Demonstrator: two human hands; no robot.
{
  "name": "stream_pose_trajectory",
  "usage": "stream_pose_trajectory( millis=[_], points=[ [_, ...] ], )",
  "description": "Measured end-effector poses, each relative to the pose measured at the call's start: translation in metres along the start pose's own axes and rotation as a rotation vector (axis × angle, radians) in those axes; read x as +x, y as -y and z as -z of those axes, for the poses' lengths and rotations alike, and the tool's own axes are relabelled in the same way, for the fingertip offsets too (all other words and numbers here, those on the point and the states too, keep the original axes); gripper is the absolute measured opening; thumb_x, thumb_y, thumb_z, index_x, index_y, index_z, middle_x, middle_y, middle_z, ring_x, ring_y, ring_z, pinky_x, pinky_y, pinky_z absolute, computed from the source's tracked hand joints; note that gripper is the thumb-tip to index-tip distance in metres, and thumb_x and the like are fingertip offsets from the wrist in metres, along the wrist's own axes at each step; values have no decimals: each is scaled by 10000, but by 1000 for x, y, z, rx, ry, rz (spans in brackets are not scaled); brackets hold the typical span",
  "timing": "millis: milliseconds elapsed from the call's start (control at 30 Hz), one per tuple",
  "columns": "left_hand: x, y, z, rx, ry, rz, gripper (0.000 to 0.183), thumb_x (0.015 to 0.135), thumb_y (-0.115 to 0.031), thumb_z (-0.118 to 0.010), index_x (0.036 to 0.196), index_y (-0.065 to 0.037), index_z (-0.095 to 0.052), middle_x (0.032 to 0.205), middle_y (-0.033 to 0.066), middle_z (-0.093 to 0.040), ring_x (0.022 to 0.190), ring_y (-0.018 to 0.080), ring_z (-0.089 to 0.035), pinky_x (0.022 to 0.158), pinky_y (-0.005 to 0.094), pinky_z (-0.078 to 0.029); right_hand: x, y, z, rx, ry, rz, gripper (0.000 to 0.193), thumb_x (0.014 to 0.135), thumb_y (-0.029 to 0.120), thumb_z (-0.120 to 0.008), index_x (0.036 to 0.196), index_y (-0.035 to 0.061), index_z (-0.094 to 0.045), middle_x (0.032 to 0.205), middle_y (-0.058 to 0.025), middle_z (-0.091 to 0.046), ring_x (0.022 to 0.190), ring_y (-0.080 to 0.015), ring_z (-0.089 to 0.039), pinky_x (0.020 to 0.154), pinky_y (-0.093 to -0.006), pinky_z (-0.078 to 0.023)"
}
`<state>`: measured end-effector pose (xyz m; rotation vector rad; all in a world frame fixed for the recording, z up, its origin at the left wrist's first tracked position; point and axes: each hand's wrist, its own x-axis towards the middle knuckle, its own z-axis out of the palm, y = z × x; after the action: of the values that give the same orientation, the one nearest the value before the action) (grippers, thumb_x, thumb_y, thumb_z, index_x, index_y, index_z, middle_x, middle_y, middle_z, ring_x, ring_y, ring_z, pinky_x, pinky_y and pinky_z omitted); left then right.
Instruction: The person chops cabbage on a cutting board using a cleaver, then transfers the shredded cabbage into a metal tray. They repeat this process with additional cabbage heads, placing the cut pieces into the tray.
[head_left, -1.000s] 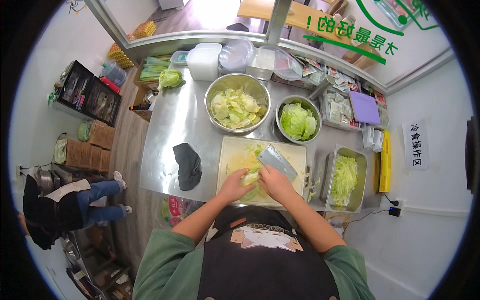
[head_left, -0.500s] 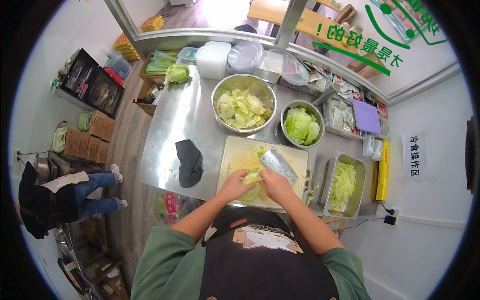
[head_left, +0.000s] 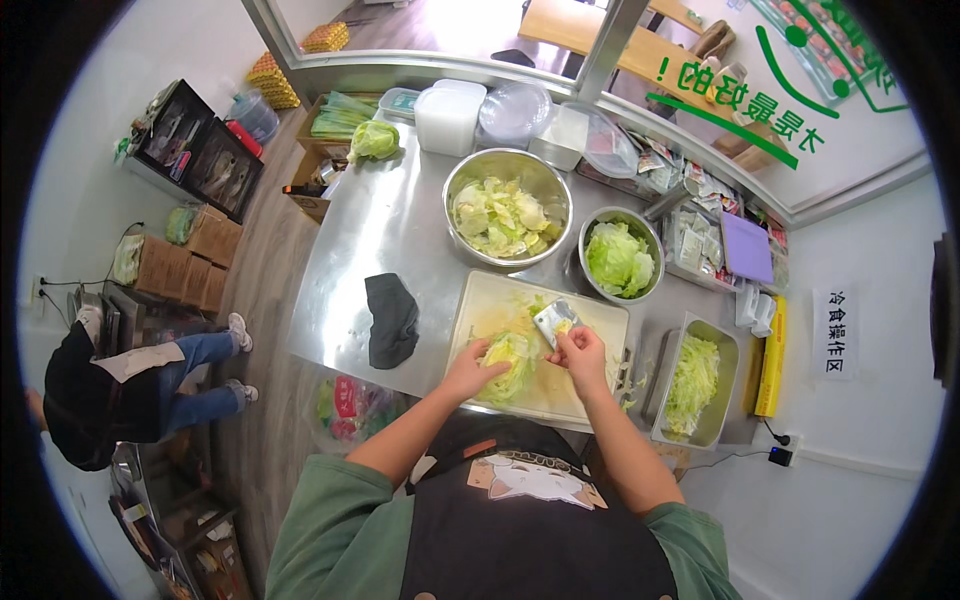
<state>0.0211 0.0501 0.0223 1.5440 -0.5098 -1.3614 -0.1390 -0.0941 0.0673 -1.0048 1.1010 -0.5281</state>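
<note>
Half-closed fingers of my left hand (head_left: pixel 472 372) rest against the side of a pale green lettuce (head_left: pixel 513 366), which sits at the near left of the cream cutting board (head_left: pixel 570 391). My right hand (head_left: pixel 582 358) is closed, fingertips pinched around a small pale yellow piece of lettuce (head_left: pixel 563 327). Beneath that hand lies a cleaver (head_left: pixel 547 319) with a broad shiny blade; its remaining part is hidden by the hand. Small green scraps are scattered on the board.
Behind the board stand a large steel bowl (head_left: pixel 563 228) of torn lettuce leaves and a smaller bowl (head_left: pixel 655 275) of lettuce. A steel pan (head_left: pixel 728 400) at right holds shredded lettuce. Black cloth (head_left: pixel 392 322) lies left; a whole lettuce (head_left: pixel 374 140) sits farther back. Someone stands at far left.
My right hand has drawn away from the lettuce to the right, over the cleaver, with a pale piece in its fingers. My left hand remains at the lettuce. The whole view has shifted slightly.
</note>
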Motion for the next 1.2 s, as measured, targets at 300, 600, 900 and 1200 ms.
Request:
stream_pose_trajectory(
  millis=[300, 600, 900, 1200],
  points=[
    [-4, -15, 7, 384, -238, -359, 528, 737, -163, -750, 1183, -21, -506, 1109, 138, -565, 985, 266, -575, 872, 349, -461, 26, 56, -29, -105, 55, 153, 305, 850, 166, -619, 1107, 14, -557, 892, -79, -626, 678, -158, -622, 617, -293, -535],
    [9, 16, 9, 1214, 70, -1008, 421, 706, -61, -591, 1124, -90, -543, 1257, 88, -503, 1196, 278, -452, 1009, 448, -350, 14, -44, 58, -755, -40, 130, 223, 845, 139, -595, 1023, 4, -591, 902, -124, -645, 739, -206, -645, 633, -307, -511],
    [-33, 17, 11, 1088, 97, -876, 388, 725, -36, -568, 1111, -68, -541, 1220, 132, -509, 1147, 320, -471, 977, 450, -363, 13, -63, 45, -986, 73, 329, 219, 821, 124, -589, 1008, 13, -606, 903, -167, -643, 775, -314, -635, 717, -373, -508],
    [-25, 61, -4, 583, -465, -187, 557, 730, -175, -734, 1169, 27, -456, 1150, 210, -450, 1031, 327, -512, 794, 347, -504, 79, -61, -29, -975, 209, 460, 285, 803, 90, -544, 1075, 49, -619, 1027, -186, -580, 956, -360, -569, 827, -416, -472]
  ],
)
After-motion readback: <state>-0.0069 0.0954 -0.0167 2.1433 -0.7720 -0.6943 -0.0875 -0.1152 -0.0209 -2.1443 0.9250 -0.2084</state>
